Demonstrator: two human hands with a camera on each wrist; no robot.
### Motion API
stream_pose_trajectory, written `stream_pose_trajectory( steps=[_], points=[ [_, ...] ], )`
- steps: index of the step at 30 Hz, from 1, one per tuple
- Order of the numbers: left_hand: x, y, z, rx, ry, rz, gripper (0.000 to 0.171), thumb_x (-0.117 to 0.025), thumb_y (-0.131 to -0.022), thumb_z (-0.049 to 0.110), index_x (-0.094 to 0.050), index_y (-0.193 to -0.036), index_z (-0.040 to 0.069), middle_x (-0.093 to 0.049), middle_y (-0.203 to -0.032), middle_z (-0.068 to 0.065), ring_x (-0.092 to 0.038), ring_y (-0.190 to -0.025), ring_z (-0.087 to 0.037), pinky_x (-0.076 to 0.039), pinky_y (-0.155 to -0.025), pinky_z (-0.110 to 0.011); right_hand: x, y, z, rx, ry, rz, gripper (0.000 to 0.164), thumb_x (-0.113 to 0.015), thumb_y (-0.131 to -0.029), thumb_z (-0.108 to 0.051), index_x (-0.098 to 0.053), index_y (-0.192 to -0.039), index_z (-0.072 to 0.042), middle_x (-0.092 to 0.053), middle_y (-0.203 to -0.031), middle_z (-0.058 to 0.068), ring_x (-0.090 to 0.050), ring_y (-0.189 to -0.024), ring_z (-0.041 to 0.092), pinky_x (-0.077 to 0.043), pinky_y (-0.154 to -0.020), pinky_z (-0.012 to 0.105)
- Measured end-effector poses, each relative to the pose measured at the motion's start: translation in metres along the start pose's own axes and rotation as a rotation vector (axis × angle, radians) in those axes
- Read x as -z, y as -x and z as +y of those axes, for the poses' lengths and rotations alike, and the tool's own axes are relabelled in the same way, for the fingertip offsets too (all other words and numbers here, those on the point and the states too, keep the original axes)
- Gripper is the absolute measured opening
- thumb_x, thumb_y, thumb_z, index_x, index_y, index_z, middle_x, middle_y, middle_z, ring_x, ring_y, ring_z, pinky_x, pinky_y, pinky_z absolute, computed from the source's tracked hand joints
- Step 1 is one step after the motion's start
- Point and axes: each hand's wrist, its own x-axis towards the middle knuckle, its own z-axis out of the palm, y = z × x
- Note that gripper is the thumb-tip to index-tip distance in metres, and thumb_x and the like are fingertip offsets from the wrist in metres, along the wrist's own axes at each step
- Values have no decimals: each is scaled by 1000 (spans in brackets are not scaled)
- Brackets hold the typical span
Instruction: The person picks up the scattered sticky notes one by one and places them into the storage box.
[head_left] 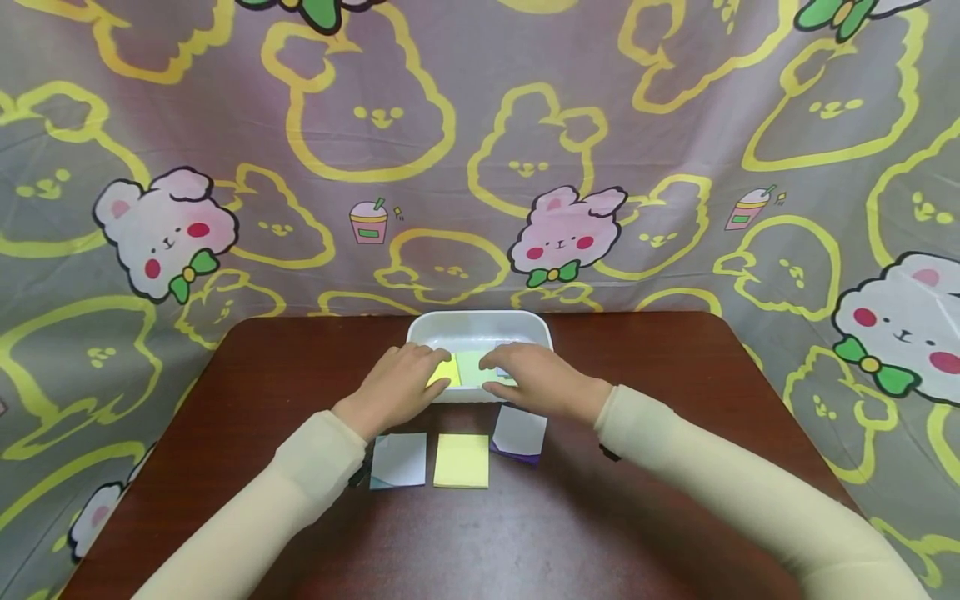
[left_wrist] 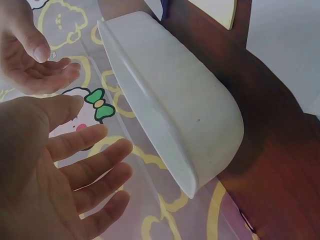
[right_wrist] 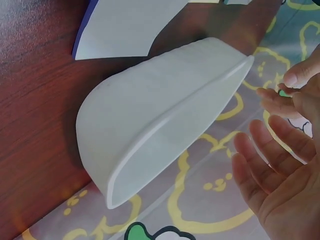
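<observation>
A white plastic tray [head_left: 480, 322] stands near the table's far edge. Inside it lie a bright yellow sticky note pad [head_left: 450, 374] and a pale green one [head_left: 471, 364], both partly behind my fingers. My left hand [head_left: 397, 385] hovers over the tray's left end, fingers apart and relaxed, holding nothing. Over the right end is my right hand [head_left: 542, 379], its fingers loosely bent and also holding nothing. In the left wrist view the left hand [left_wrist: 85, 170] shows an empty palm; the right wrist view shows the right hand [right_wrist: 285, 170] likewise.
In front of the tray lie a white-topped pad [head_left: 399, 459] with a teal edge, a yellow pad [head_left: 461, 460], and a white-topped pad [head_left: 521, 430] with purple beneath, slightly turned. Behind the brown table [head_left: 300, 358] hangs a patterned cloth [head_left: 450, 167].
</observation>
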Motion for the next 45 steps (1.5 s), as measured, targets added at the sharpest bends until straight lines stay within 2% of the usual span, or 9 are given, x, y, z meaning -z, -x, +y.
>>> stream_pose_trajectory(
  steps=[6,13,18,23,33,42,45],
  points=[
    [1,9,-3,30,16,10,38,-68,-96,29,-65,-128,7,-73,-114,-11,-67,-109,-33,-53,-91,-50,-4,3,-5,17,-6,-15,34,-67,-97,-29,-69,-123,-7,-74,-119,5,-69,-113,20,-54,-101,39],
    [0,19,-7,59,17,-19,40,-67,-98,32,-65,-130,8,-72,-120,-11,-66,-109,-32,-52,-92,-48,-10,6,-8,24,-23,-35,32,-68,-97,-29,-69,-121,-8,-74,-116,6,-70,-106,20,-56,-94,38],
    [-2,25,-6,41,21,-25,38,-66,-98,31,-66,-127,6,-72,-119,-11,-65,-108,-31,-53,-91,-47,-16,9,-12,40,-44,-46,31,-68,-97,-28,-69,-121,-8,-74,-113,6,-70,-102,20,-56,-91,37],
    [-3,30,-6,8,5,19,31,-67,-97,29,-69,-117,6,-74,-111,-9,-67,-103,-30,-54,-87,-47,-22,12,-16,45,-23,-59,31,-68,-97,-30,-70,-122,-10,-74,-113,3,-69,-101,16,-56,-90,35],
    [-7,46,-6,26,7,21,25,-69,-96,28,-69,-111,8,-73,-107,-7,-66,-108,-30,-52,-89,-47,-30,15,-22,83,-24,-55,30,-70,-96,-28,-71,-118,-8,-75,-110,1,-69,-99,14,-56,-90,34],
    [-10,56,-8,56,16,-16,37,-70,-95,30,-67,-123,6,-72,-116,-11,-65,-111,-30,-52,-93,-49,-38,17,-24,118,1,-69,27,-68,-97,-28,-72,-116,-10,-74,-109,0,-68,-100,13,-56,-91,33],
    [-13,59,-9,64,32,-32,38,-71,-94,31,-68,-122,6,-72,-115,-10,-64,-110,-30,-52,-91,-49,-40,17,-23,125,-5,-70,25,-68,-96,-28,-72,-114,-11,-74,-106,-1,-67,-97,11,-56,-89,32]
  ],
)
